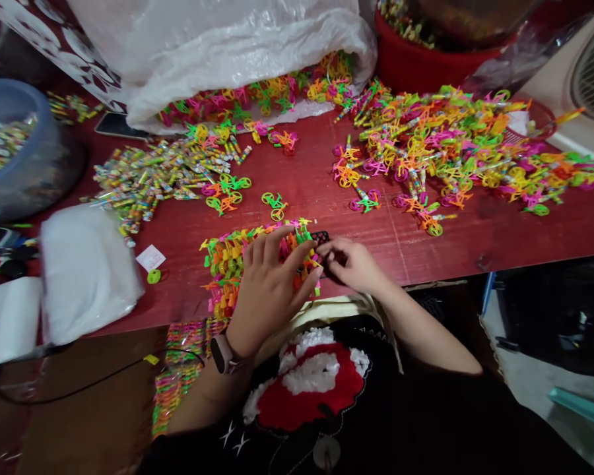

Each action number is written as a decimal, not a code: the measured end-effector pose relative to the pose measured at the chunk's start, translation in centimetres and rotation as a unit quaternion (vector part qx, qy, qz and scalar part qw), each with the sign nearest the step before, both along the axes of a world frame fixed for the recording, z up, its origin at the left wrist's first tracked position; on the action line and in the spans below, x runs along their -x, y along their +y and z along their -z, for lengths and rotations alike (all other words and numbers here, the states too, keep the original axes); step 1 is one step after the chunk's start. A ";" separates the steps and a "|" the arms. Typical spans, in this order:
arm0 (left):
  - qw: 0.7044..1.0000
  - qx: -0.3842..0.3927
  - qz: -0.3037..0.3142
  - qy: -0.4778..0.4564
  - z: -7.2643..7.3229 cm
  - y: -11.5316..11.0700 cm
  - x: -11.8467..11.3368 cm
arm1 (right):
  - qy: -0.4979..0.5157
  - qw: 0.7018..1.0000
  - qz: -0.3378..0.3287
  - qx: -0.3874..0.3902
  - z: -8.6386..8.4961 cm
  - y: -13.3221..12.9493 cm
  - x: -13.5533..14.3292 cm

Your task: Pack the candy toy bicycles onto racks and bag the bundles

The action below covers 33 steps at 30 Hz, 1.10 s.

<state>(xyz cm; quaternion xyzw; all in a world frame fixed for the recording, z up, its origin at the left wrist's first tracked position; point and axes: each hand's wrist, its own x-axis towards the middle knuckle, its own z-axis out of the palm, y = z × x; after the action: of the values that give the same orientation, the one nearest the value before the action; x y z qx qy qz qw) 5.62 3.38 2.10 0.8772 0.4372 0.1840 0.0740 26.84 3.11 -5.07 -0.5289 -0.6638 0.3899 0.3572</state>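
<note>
Red table (307, 185) runs full width, glossy, with a pale seam. Beige appliance (557, 82) with a grille at its right end. Red-brown and white patterned panel (54, 39) upper left. Pale grey floor (529, 379) lower right. Light's dim, patchy glare on tabletop.

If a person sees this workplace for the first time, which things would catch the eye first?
Probably the large heap of bright plastic pieces on the right side of the red table stands out first. Next come the packed colourful rows at the near edge, with the left hand spread over them and the right hand at their right end. At the far side, a white plastic bag gapes open, showing more such pieces.
</note>
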 end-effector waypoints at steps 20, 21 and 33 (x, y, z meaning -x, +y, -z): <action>0.994 -0.006 0.018 -0.112 -0.1 0.1 0.1 | -0.119 0.992 -0.008 -0.052 0.2 4.7 1.8; 0.993 -0.006 0.021 -0.113 -0.2 0.1 0.0 | -0.121 0.991 -0.006 -0.054 0.2 4.7 1.9; 0.993 0.040 0.031 -0.109 -0.3 -0.3 -0.2 | -0.024 0.999 -0.004 -0.022 0.2 2.8 1.5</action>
<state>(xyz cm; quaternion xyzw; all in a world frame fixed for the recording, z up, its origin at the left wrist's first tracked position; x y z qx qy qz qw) 5.84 3.05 2.39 0.8612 0.4063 0.2586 0.1623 25.37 5.91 -5.31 -0.5275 -0.6828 0.3640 0.3508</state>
